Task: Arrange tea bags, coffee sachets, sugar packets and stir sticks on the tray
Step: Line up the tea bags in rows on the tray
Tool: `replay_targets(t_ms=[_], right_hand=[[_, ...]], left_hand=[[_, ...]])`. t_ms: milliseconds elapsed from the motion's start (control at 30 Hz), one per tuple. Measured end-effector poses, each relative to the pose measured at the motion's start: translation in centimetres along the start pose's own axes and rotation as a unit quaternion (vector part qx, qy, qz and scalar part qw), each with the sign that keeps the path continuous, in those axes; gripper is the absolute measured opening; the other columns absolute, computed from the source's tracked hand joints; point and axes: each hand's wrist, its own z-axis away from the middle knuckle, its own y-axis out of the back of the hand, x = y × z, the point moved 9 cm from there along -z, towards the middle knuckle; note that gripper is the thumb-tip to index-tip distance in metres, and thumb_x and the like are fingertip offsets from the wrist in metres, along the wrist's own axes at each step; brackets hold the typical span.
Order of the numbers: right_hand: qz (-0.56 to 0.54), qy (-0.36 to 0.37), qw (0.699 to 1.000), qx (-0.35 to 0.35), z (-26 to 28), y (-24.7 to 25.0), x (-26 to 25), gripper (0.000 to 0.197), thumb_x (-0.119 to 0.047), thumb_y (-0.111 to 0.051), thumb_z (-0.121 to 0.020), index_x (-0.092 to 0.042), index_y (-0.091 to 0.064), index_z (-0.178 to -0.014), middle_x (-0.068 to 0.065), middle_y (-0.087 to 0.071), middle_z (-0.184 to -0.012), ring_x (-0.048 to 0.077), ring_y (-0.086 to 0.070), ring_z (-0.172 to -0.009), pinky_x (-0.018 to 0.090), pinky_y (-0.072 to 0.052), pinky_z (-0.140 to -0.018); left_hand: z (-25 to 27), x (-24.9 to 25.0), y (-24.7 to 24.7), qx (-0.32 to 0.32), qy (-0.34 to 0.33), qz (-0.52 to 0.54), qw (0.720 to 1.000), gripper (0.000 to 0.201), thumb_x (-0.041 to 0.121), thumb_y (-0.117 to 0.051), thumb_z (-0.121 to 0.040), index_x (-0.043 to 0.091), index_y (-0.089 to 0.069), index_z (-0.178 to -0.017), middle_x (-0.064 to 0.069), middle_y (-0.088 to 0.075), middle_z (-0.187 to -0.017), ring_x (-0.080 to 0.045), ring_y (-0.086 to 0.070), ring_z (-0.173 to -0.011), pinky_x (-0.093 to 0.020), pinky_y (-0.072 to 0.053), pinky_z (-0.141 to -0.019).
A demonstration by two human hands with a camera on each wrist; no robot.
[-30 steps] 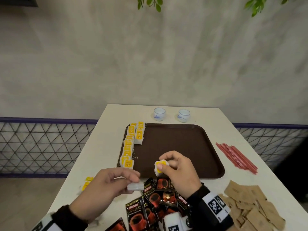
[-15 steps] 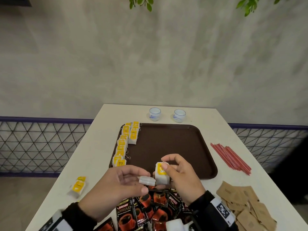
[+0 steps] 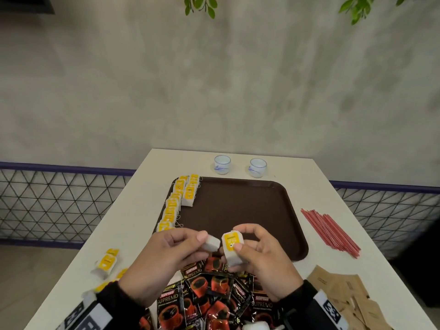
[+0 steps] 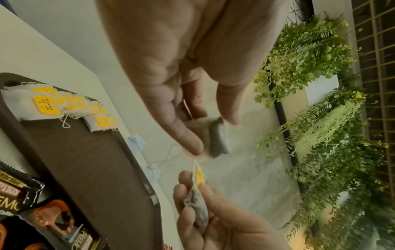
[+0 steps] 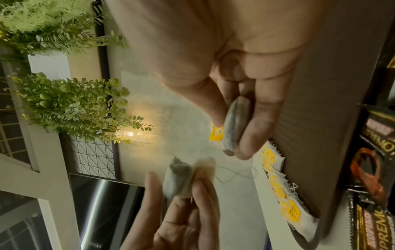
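Head view shows us holding two tea bags above the near edge of the brown tray (image 3: 273,210): our left hand (image 3: 166,260) pinches a plain white tea bag (image 3: 210,243), our right hand (image 3: 259,260) pinches a yellow-tagged tea bag (image 3: 232,248). We judge them feather-light, soft, crushable paper pillows with loose strings, best pinched at the flat edges. More bags (image 3: 172,206) line the tray's left side.
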Motion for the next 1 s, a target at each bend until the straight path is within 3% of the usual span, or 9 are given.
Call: replay_targets(t_ms=[133,233,400,500,633,733,800,900,1000], right_hand=[[-0.005,0.006,1.000,0.004,0.0,0.8,-0.2,0.026,-0.001,-0.056,-0.093,-0.010,-0.051,-0.116,0.019,-0.073,-0.096,0.030,-0.072,-0.087,0.036,-0.058,-0.067],[-0.009,0.008,1.000,0.000,0.0,1.1,-0.2,0.023,-0.004,-0.058,-0.092,-0.006,-0.051,-0.114,0.020,-0.073,-0.094,0.031,-0.072,-0.086,0.037,-0.058,-0.069],[-0.022,-0.003,1.000,0.005,-0.1,1.6,0.0,0.020,-0.006,-0.058,-0.093,-0.003,-0.055,-0.112,0.018,-0.074,-0.094,0.030,-0.072,-0.089,0.035,-0.060,-0.070],[-0.042,-0.010,0.999,0.001,-0.3,1.8,0.2,0.020,-0.007,-0.058,-0.093,-0.002,-0.058,-0.112,0.017,-0.074,-0.096,0.029,-0.072,-0.091,0.037,-0.059,-0.075],[-0.093,-0.022,0.995,-0.015,-0.8,1.2,0.4,0.021,-0.007,-0.054,-0.095,0.003,-0.060,-0.112,0.020,-0.073,-0.095,0.028,-0.072,-0.085,0.030,-0.057,-0.066],[-0.123,-0.038,0.991,-0.026,-1.3,0.8,0.8,0.022,-0.009,-0.053,-0.094,0.003,-0.060,-0.111,0.022,-0.072,-0.097,0.028,-0.071,-0.088,0.038,-0.059,-0.075],[-0.137,-0.049,0.989,-0.033,-1.6,0.6,1.0,0.024,-0.011,-0.053,-0.094,0.003,-0.059,-0.112,0.023,-0.071,-0.100,0.028,-0.070,-0.088,0.037,-0.059,-0.074],[-0.143,-0.058,0.987,-0.046,-2.1,-0.1,1.2,0.028,-0.012,-0.056,-0.091,0.003,-0.057,-0.115,0.022,-0.071,-0.105,0.030,-0.070,-0.095,0.035,-0.058,-0.076],[-0.132,-0.056,0.988,-0.062,-2.2,-0.8,1.1,0.035,-0.010,-0.062,-0.084,0.001,-0.056,-0.117,0.021,-0.072,-0.105,0.028,-0.070,-0.097,0.033,-0.057,-0.077]], left_hand=[[0.1,1.2,-0.7,0.026,-0.061,-0.036,0.997,0.035,0.033,-0.057,-0.077,0.003,-0.074,-0.069,-0.008,-0.074,-0.094,-0.018,-0.070,-0.091,-0.027,-0.055,-0.081],[0.1,1.7,-1.1,0.046,-0.105,-0.068,0.991,0.006,0.009,-0.070,-0.074,0.007,-0.075,-0.076,-0.009,-0.074,-0.089,-0.020,-0.071,-0.086,-0.022,-0.055,-0.071],[-0.7,1.4,-2.3,0.032,-0.119,-0.047,0.991,0.025,-0.015,-0.068,-0.073,0.002,-0.065,-0.092,-0.016,-0.071,-0.085,-0.027,-0.070,-0.078,-0.025,-0.056,-0.063],[-1.0,1.2,-3.2,0.013,-0.127,-0.041,0.991,0.029,-0.008,-0.079,-0.066,0.002,-0.064,-0.089,-0.014,-0.071,-0.085,-0.025,-0.071,-0.079,-0.027,-0.056,-0.064],[-1.4,0.9,-3.4,0.020,-0.127,-0.066,0.989,0.028,0.016,-0.082,-0.062,0.011,-0.069,-0.086,-0.013,-0.070,-0.089,-0.021,-0.070,-0.081,-0.025,-0.056,-0.068],[-1.8,0.7,-3.3,0.039,-0.137,-0.124,0.982,0.014,0.011,-0.075,-0.075,0.021,-0.069,-0.083,-0.011,-0.068,-0.089,-0.021,-0.069,-0.082,-0.025,-0.056,-0.072],[-2.1,0.5,-3.0,0.057,-0.131,-0.151,0.978,0.026,0.000,-0.072,-0.078,0.025,-0.066,-0.080,-0.007,-0.066,-0.091,-0.023,-0.070,-0.078,-0.031,-0.058,-0.069],[-2.5,0.5,-2.1,0.099,-0.119,-0.185,0.970,0.033,0.002,-0.078,-0.071,0.025,-0.062,-0.088,0.003,-0.063,-0.088,-0.023,-0.070,-0.070,-0.036,-0.059,-0.064],[-2.9,0.1,-0.9,0.136,-0.103,-0.190,0.967,0.043,0.006,-0.085,-0.062,0.022,-0.059,-0.093,-0.004,-0.066,-0.080,-0.020,-0.069,-0.067,-0.033,-0.058,-0.065]])
